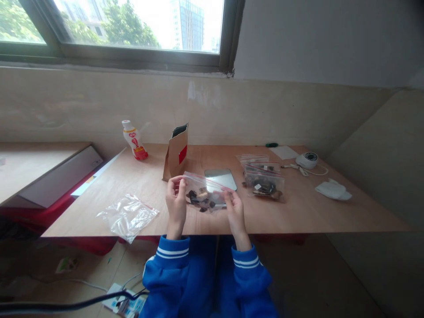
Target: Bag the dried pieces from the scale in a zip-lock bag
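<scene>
Between my two hands hangs a clear zip bag (212, 187) with a red seal line, holding dark and tan dried pieces. My left hand (176, 198) pinches its upper left corner. At the upper right edge, the fingers of my right hand (234, 206) are closed on the same bag. Behind it lies a flat scale-like device (225, 176) with a pale shiny top, partly covered from sight. A brown paper bag (177, 154) with a red label stands open-topped just beyond my left hand.
Filled zip bags (265, 183) lie to the right, and clear empty bags (130, 216) to the left. A drink bottle (135, 140) stands at the back left. Farther right are a white dome camera (307, 160) with its cable and a crumpled white cloth or tissue (333, 190).
</scene>
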`<state>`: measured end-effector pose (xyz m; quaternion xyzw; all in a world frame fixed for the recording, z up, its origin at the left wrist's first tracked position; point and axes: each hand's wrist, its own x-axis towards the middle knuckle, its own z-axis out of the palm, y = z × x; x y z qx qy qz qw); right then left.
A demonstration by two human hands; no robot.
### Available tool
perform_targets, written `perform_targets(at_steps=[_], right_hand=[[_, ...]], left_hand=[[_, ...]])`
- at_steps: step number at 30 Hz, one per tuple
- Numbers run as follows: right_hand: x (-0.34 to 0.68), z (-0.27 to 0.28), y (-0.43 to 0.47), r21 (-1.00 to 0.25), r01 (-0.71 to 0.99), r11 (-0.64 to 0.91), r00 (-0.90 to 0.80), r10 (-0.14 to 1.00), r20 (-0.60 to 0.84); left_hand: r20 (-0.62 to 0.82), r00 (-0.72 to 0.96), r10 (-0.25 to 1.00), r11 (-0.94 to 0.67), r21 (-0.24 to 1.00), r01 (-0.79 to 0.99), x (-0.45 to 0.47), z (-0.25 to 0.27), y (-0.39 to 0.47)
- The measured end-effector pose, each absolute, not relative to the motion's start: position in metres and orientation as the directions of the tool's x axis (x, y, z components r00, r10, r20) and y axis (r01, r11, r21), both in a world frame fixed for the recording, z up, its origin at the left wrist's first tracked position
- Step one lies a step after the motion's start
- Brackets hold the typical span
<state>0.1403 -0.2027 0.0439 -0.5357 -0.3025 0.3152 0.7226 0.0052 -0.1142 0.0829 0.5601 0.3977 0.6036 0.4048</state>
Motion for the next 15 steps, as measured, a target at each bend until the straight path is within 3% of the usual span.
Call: perform_targets(at_steps=[8,15], right_hand=[[0.138,0.058,-0.213,-0.966,-0.067,0.250,0.692,0.709,0.136],[0.144,0.064,-0.222,-0.955,0.139,0.261,0.683,0.673,0.283]], left_hand=[[0.218,-0.027,0.976,-0.218,0.948,-0.230,0.005,0.066,-0.130],[0.217,-0.060,0.974,-0.225,0.921,-0.318,0.008,0.069,-0.132]])
